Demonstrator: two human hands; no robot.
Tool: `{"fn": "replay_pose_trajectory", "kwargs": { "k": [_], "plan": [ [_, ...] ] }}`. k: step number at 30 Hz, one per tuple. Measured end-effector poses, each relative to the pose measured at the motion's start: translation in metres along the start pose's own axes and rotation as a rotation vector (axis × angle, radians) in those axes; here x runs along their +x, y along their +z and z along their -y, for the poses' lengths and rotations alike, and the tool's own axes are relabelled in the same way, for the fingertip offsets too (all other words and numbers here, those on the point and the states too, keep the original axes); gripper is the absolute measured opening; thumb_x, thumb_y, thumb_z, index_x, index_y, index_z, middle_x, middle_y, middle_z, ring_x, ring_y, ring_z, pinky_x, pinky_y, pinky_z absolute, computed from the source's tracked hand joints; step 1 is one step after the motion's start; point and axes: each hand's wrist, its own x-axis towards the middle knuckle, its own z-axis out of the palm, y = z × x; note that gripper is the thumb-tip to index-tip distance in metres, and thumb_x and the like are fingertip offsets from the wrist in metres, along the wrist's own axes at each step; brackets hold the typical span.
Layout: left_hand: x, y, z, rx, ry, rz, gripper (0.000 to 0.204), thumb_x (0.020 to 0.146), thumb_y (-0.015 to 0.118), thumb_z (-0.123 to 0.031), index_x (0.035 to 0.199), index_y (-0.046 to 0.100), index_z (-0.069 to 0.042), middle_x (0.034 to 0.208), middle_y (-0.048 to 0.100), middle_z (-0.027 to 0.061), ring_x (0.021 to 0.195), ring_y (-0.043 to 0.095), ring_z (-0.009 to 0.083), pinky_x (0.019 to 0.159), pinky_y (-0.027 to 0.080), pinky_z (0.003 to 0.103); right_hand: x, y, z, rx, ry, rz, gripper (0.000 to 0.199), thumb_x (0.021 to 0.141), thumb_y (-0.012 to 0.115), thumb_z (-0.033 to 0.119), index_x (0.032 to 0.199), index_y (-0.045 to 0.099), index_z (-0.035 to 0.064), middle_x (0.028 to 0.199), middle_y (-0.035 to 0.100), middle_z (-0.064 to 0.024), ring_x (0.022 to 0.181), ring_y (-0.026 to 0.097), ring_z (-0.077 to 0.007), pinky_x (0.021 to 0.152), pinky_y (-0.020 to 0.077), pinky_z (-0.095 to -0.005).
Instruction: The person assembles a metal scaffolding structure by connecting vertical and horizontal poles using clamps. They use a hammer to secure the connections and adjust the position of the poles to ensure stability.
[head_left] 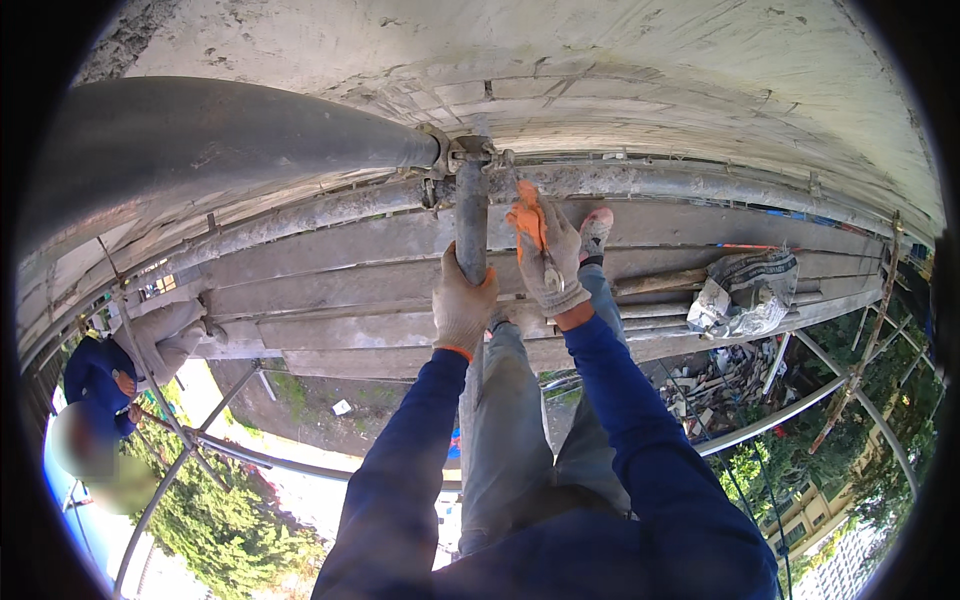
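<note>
My left hand [464,300], in a pale knitted glove with an orange cuff, is wrapped round the lower part of a short grey scaffold tube [471,215]. At the tube's upper end a metal coupler [470,152] meets a large grey tube [230,130] coming in from the left. To the right of the short tube, my right hand [545,245], in a pale glove with orange on its fingers, is closed. A slim metal tool [552,277] shows beside its palm; its kind is unclear. The fingers lie just below the coupler's right side, and I cannot tell whether they touch it.
I stand on long scaffold planks [350,285] beside a rough concrete wall [650,90]. A horizontal tube [640,180] runs along it. A dirty woven sack [745,290] and poles [660,283] lie at right. Another person [100,370] is at far left. Rubble [730,385] lies far below the plank edge.
</note>
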Motion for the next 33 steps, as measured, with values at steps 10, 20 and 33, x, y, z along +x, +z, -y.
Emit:
{"fn": "replay_pose_trajectory", "kwargs": {
  "k": [10,20,33],
  "plan": [
    [0.000,0.006,0.007,0.012,0.015,-0.019,0.068,0.081,0.072,-0.024,0.141,0.045,-0.005,0.105,0.070,0.0279,0.097,0.069,0.0454,0.082,0.055,0.051,0.022,0.005,0.003,-0.486,-0.527,0.087,0.061,0.075,0.070,0.012,0.133,0.055,0.0032,0.103,0.065,-0.0139,0.093,0.064,-0.0391,0.075,0.0547,-0.0433],
    [-0.005,0.002,-0.002,0.072,-0.086,0.052,0.071,0.084,0.071,-0.029,0.144,0.041,-0.008,0.105,0.070,0.0284,0.097,0.068,0.0465,0.082,0.056,0.052,0.120,-0.028,-0.003,-0.367,0.080,0.391,0.030,0.097,0.063,0.027,0.106,0.067,-0.0012,0.071,0.064,-0.0145,0.061,0.062,-0.0260,0.063,0.0547,-0.0359],
    [-0.019,-0.023,-0.002,0.020,-0.096,0.073,0.065,0.086,0.066,-0.030,0.144,0.041,-0.012,0.097,0.070,0.0269,0.093,0.068,0.0456,0.081,0.054,0.054,0.224,-0.009,0.083,0.027,0.995,0.385,0.046,0.106,0.049,0.034,0.091,0.064,-0.0069,0.050,0.045,-0.0050,0.036,0.030,-0.0138,0.051,0.0515,-0.0327]
  ]
}}
